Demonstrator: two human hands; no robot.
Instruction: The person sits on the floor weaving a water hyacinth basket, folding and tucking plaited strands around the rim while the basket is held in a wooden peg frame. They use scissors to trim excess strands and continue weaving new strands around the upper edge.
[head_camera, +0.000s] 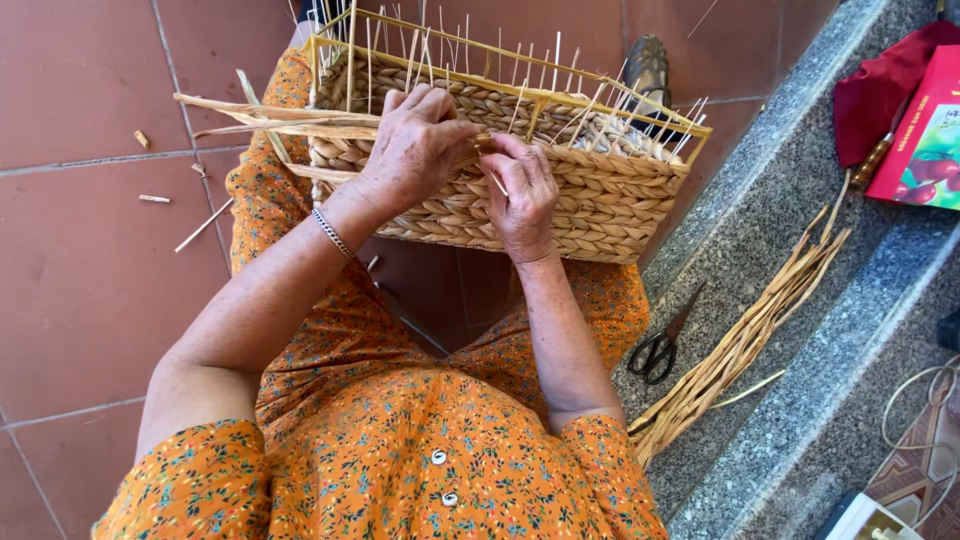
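Observation:
A half-woven rectangular straw basket (600, 200) rests across my knees, with a yellow frame and thin upright stakes along its rim. My left hand (415, 145) lies over the near wall of the basket, its fingers curled on a flat straw strand (260, 118) that trails off to the left. My right hand (522, 195) is beside it, pinching the same weave near the rim, thumb and fingers closed on a strand end. A silver bracelet sits on my left wrist.
A bundle of loose straw strands (745, 340) lies on the grey stone step at my right, with black scissors (660, 348) next to it. A red cloth (885, 85) and a red box (925, 135) are at the far right. Straw scraps dot the red tile floor.

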